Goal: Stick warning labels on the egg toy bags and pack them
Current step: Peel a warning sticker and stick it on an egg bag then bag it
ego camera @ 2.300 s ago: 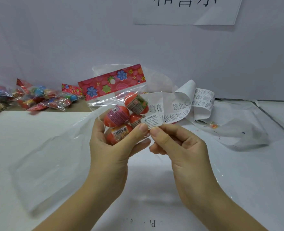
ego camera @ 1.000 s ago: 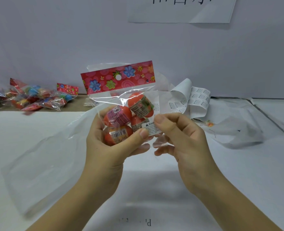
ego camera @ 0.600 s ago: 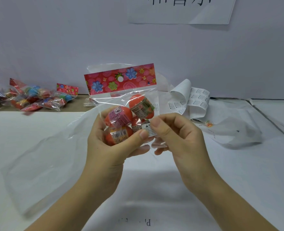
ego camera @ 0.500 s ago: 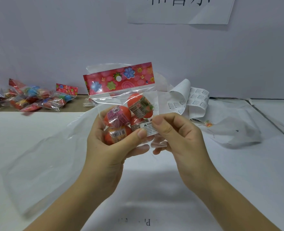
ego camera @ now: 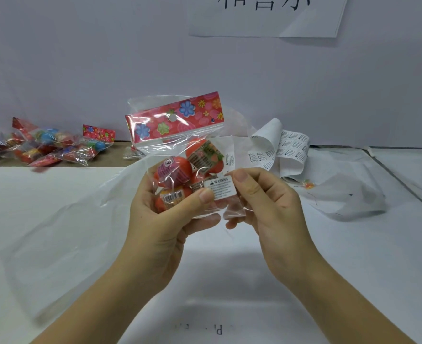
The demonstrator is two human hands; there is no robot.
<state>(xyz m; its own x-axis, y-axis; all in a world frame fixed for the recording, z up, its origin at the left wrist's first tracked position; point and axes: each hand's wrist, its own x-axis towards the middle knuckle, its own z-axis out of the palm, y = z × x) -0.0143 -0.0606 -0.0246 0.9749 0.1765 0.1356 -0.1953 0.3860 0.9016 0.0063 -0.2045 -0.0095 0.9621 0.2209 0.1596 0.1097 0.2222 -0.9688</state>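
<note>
Egg toy bag [ego camera: 182, 157]: held upright above the middle of the white table [ego camera: 353, 256]. Gripped round its red eggs by the left hand [ego camera: 165, 219], fingers curled behind, thumb pressed on the lower left corner of the warning label [ego camera: 221, 187]. Pinched at its right edge by the right hand [ego camera: 267, 202], thumb on the label's upper right corner, fingers curled behind. Lay on the table's far right: curled label sheets [ego camera: 287, 150]. Lay by the table's far left edge: other toy bags [ego camera: 56, 147]. Spread over the table's left part: large clear plastic bag [ego camera: 56, 239].
</note>
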